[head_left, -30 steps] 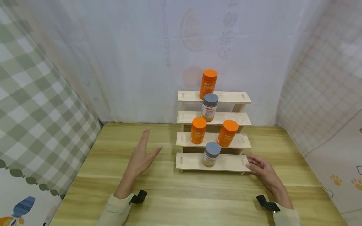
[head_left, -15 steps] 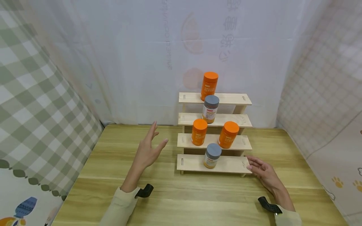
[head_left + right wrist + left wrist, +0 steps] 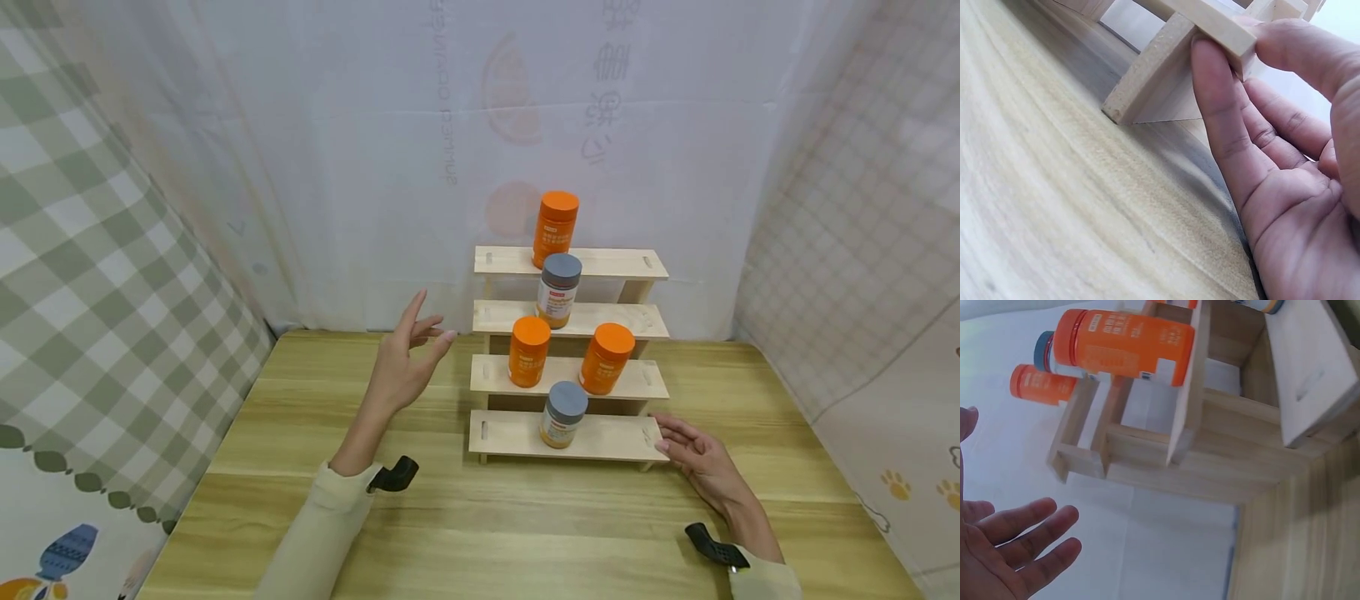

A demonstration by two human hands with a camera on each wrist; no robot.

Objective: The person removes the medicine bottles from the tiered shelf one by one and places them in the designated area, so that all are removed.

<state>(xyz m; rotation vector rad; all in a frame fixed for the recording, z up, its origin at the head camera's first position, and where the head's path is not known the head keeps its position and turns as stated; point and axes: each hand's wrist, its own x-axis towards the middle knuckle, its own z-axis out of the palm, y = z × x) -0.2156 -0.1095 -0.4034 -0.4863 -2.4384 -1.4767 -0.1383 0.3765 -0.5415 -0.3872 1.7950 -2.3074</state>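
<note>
Wood-grained worktop point(image 3: 555, 533) supports a pale four-tier rack point(image 3: 562, 367), its lowest shelf point(image 3: 615, 437) pinched at the right end by the right hand point(image 3: 703, 467), seemingly steadying it. Left of it, the left hand point(image 3: 401, 365), fingers spread, holds nothing; next, it likely needs a level grip opposite, sparing three orange jars point(image 3: 529, 358) and two grey-lidded jars point(image 3: 559, 417) on the tiers.

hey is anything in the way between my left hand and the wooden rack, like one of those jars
Nothing visible: the head and left wrist views show only open space between your left hand and the wooden rack. The jars all stand on the rack itself, outside that gap.
</note>
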